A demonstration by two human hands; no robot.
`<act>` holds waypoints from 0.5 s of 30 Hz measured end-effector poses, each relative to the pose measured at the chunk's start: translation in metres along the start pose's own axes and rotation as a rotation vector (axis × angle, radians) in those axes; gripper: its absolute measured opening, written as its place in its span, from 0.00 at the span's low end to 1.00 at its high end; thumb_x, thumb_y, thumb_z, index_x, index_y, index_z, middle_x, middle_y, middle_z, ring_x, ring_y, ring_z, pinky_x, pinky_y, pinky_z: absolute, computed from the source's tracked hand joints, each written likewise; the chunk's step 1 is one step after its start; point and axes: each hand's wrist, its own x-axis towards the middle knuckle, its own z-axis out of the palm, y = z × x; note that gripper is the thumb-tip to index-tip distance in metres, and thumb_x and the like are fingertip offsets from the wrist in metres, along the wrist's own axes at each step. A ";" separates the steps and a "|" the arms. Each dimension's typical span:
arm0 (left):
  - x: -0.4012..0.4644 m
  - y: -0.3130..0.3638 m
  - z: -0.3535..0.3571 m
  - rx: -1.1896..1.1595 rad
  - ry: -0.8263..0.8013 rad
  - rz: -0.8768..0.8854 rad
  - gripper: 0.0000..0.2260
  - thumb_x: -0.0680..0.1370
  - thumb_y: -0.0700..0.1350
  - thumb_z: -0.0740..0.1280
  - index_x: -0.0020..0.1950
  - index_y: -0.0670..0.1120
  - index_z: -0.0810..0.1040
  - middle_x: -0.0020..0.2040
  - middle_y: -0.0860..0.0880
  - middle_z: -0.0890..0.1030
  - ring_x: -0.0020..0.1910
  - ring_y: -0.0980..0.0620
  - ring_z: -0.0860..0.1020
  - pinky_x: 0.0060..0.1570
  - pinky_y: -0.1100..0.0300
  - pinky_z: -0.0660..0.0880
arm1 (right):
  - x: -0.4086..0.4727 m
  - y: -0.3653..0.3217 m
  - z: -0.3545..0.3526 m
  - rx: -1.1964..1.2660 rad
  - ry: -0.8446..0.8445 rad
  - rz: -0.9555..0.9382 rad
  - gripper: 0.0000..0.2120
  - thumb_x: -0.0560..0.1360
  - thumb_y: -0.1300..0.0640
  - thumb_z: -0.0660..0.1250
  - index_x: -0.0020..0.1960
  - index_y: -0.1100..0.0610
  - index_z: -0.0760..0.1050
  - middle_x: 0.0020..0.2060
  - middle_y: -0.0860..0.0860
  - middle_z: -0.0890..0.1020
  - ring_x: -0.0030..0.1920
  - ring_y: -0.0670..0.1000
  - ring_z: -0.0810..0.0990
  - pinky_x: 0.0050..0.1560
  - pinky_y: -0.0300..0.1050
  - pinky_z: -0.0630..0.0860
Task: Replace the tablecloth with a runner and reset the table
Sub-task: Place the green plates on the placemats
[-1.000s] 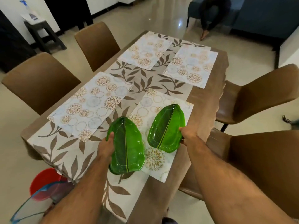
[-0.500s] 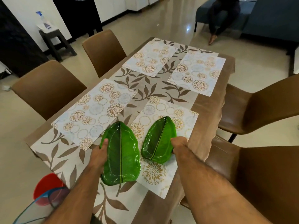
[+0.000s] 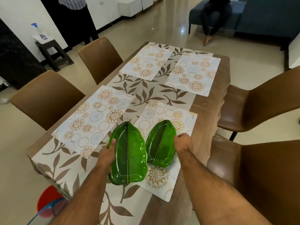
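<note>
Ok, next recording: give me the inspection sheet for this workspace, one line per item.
Surface: brown table with a leaf-print runner along its middle.
Job's things: four floral placemats, two per side; two green leaf-shaped plates, left plate and right plate, held over the near end.
Clutter: nothing seen on the table.
Hands: left hand grips the left plate's edge; right hand grips the right plate's edge.
Cables: nothing seen.
Surroundings: brown chairs on both sides; spray bottle on a dark stool; red bucket on the floor; a person seated on a blue sofa.
</note>
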 end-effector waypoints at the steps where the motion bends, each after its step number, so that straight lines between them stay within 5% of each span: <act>1: -0.002 0.005 0.002 0.029 -0.008 -0.001 0.33 0.77 0.65 0.58 0.72 0.43 0.68 0.70 0.36 0.71 0.68 0.33 0.69 0.67 0.34 0.66 | -0.013 -0.012 -0.009 0.058 0.022 -0.062 0.13 0.77 0.50 0.66 0.54 0.58 0.80 0.49 0.54 0.84 0.50 0.56 0.82 0.45 0.41 0.73; 6: 0.031 0.007 0.004 -0.008 -0.098 0.018 0.37 0.73 0.71 0.58 0.71 0.46 0.70 0.67 0.37 0.75 0.65 0.33 0.73 0.61 0.32 0.70 | -0.058 -0.062 0.011 0.257 -0.490 -0.179 0.15 0.73 0.44 0.73 0.48 0.55 0.77 0.43 0.52 0.83 0.40 0.49 0.81 0.36 0.44 0.79; 10: 0.054 0.017 -0.010 -0.030 -0.128 0.021 0.32 0.76 0.67 0.60 0.71 0.47 0.71 0.64 0.40 0.78 0.61 0.36 0.76 0.59 0.37 0.75 | -0.073 -0.085 0.047 0.231 -0.353 -0.131 0.16 0.68 0.50 0.78 0.47 0.55 0.75 0.43 0.51 0.81 0.44 0.51 0.81 0.47 0.50 0.82; 15: 0.087 0.028 -0.033 -0.063 -0.207 -0.016 0.27 0.77 0.65 0.62 0.63 0.44 0.77 0.53 0.40 0.83 0.51 0.38 0.82 0.53 0.39 0.79 | -0.076 -0.112 0.078 0.093 -0.237 -0.075 0.12 0.68 0.53 0.79 0.40 0.56 0.77 0.36 0.51 0.82 0.36 0.51 0.82 0.43 0.51 0.83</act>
